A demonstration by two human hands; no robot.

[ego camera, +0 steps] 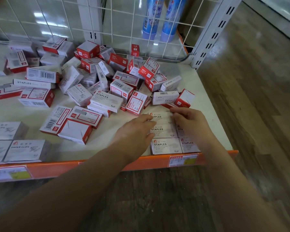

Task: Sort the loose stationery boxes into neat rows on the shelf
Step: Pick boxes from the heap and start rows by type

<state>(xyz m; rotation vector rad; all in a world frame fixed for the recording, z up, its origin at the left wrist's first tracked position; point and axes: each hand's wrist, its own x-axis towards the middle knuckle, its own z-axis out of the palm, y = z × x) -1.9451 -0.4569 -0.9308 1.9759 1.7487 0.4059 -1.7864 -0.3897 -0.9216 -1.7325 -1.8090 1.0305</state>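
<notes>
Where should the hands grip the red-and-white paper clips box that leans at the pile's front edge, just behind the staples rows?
Probably by its two long narrow sides, coming from above and the front. The paper clips box leans tilted on the pile with its broad printed face up, its front edge near bare shelf. Neighbours crowd its left side, so lift it forward.

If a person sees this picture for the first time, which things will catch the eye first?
First, the big loose heap of small red-and-white cardboard stationery boxes across the middle and back of the white shelf with an orange front edge. Next, the left hand and right hand touching the neat white STAPLES boxes at the front right. Behind the wire grid stand two blue tubes.
</notes>
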